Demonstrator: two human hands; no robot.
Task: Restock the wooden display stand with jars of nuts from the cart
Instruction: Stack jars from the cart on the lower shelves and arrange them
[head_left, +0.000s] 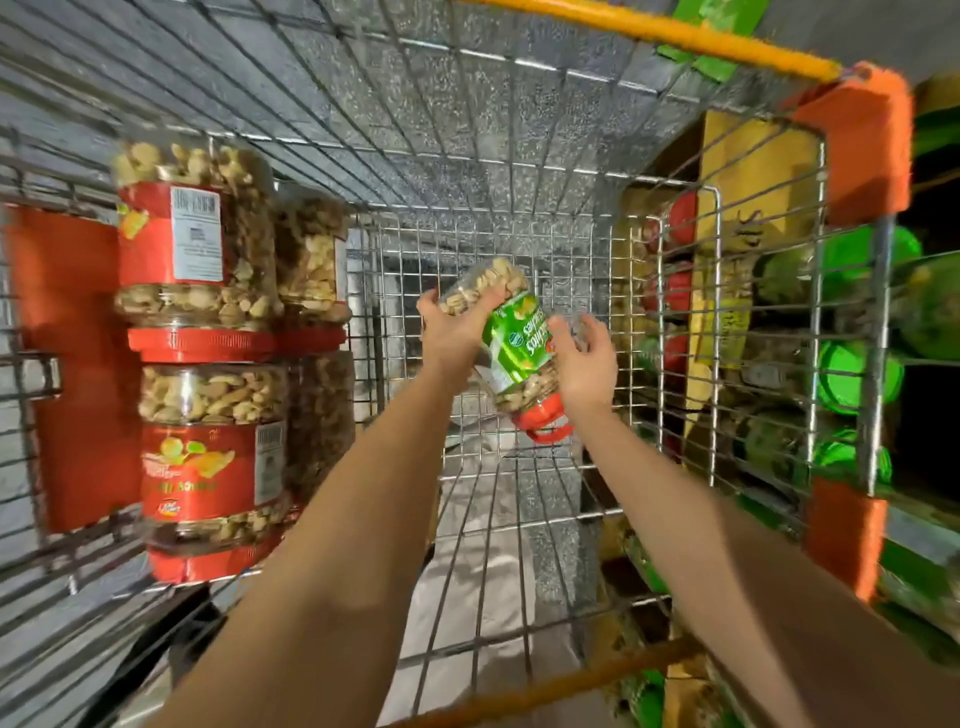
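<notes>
While my left hand (451, 332) grips the bottom of the clear plastic nut jar with green label and red lid (514, 343), my right hand (584, 364) is open, fingers spread, just beside it. It tilts inside the silver wire cart (467, 228), near stacked red-label jars (197, 249).

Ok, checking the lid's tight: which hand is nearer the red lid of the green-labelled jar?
Right. The right hand lies open beside the jar, its heel next to the red lid; the left hand grips the jar's far, bottom end.
</notes>
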